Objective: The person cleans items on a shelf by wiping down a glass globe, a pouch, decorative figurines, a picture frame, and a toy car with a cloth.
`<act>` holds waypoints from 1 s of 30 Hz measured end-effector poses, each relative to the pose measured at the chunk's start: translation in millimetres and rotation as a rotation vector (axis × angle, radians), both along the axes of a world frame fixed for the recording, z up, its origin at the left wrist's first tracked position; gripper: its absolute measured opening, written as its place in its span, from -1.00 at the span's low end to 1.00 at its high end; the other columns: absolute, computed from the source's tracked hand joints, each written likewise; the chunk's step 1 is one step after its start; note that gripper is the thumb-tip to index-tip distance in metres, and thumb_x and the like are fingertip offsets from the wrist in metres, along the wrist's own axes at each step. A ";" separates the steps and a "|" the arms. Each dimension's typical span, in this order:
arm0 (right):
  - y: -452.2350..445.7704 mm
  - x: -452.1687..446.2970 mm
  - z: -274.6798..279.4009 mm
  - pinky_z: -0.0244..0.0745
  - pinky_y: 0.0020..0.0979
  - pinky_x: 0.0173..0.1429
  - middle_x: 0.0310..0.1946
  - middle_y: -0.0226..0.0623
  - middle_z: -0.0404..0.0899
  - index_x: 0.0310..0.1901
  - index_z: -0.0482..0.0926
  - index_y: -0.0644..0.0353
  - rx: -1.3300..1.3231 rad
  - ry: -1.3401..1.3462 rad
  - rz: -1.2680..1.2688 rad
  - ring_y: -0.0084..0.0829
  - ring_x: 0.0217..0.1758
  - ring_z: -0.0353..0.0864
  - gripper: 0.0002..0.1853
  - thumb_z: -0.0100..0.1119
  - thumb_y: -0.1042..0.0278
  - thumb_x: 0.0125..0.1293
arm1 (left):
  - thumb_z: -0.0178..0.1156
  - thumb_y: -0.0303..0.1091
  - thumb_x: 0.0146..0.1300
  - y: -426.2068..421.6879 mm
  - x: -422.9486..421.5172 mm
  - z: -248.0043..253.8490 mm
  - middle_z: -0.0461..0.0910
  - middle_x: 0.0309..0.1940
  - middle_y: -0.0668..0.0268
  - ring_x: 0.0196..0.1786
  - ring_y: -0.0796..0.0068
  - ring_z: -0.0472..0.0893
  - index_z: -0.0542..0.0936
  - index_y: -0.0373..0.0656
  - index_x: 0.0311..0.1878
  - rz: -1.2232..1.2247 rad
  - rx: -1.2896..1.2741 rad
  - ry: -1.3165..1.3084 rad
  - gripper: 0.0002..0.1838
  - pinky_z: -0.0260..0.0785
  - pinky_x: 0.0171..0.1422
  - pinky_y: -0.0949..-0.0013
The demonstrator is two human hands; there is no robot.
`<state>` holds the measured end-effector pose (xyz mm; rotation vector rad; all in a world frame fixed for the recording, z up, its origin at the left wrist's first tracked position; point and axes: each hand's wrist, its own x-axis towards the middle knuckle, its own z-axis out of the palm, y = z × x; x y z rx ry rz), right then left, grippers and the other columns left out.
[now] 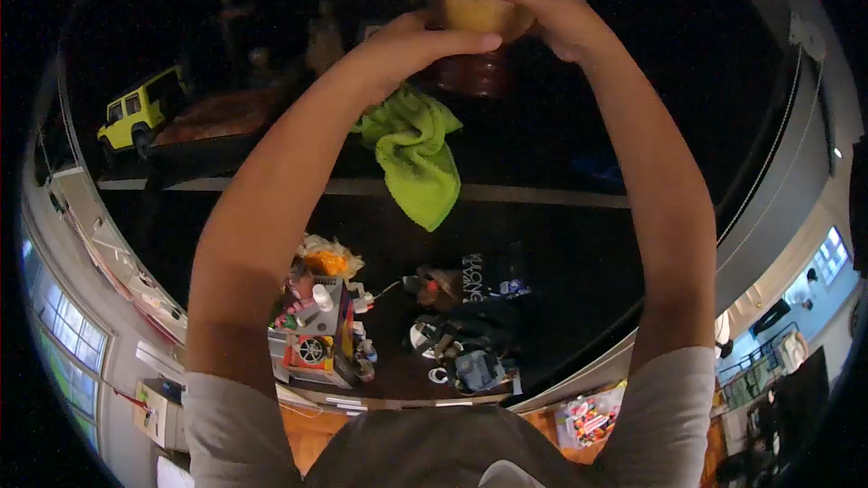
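A rounded, brown-gold object with a glassy sheen is between my two hands at the top of the view. My left hand is closed around its lower left side, thumb pointing right. From the right, my right hand grips it with the thumb across its front. Just below sits a dark red, round base; whether the two are joined I cannot tell. A bright green cloth lies crumpled under my left wrist and hangs over the pale shelf edge.
On the dark shelf at left stand a yellow toy car and a reddish-brown slab. Dim figurines are behind them. Lower down, a cluttered cart and a bin of colourful pieces appear. A window is at far left.
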<state>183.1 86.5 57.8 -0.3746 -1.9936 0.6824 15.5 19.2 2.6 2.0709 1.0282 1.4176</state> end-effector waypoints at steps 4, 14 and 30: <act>26.6 12.5 -7.1 0.31 -0.29 0.12 0.01 0.05 0.37 0.11 0.22 0.51 0.016 -0.060 -0.165 -0.21 0.06 0.40 -0.02 0.40 -0.04 -0.27 | 0.28 0.15 -0.15 12.5 -0.5 -8.7 0.34 0.10 0.01 0.15 0.20 0.35 0.22 -0.31 0.20 0.335 -0.023 0.373 -0.06 0.17 0.21 0.26; 148.7 86.7 -16.6 0.35 -0.30 0.08 -0.06 -0.11 0.48 0.00 0.41 0.29 0.130 -0.315 -0.754 -0.23 0.00 0.47 -0.11 0.43 -0.13 -0.38 | 0.08 0.36 -0.11 -11.5 -14.9 -21.3 0.40 0.03 -0.05 0.14 0.05 0.35 0.44 -0.20 0.05 0.531 -0.116 0.769 -0.17 0.16 0.23 0.19; 228.4 199.1 -37.4 0.28 -0.33 0.16 -0.02 -0.08 0.46 0.02 0.39 0.30 -0.005 -0.342 -1.121 -0.22 0.05 0.44 -0.13 0.32 -0.21 -0.27 | -0.12 0.33 0.07 -10.0 -22.0 -23.9 0.43 -0.04 0.01 0.09 0.04 0.36 0.51 -0.21 -0.08 0.629 -0.104 0.884 -0.27 0.15 0.20 0.17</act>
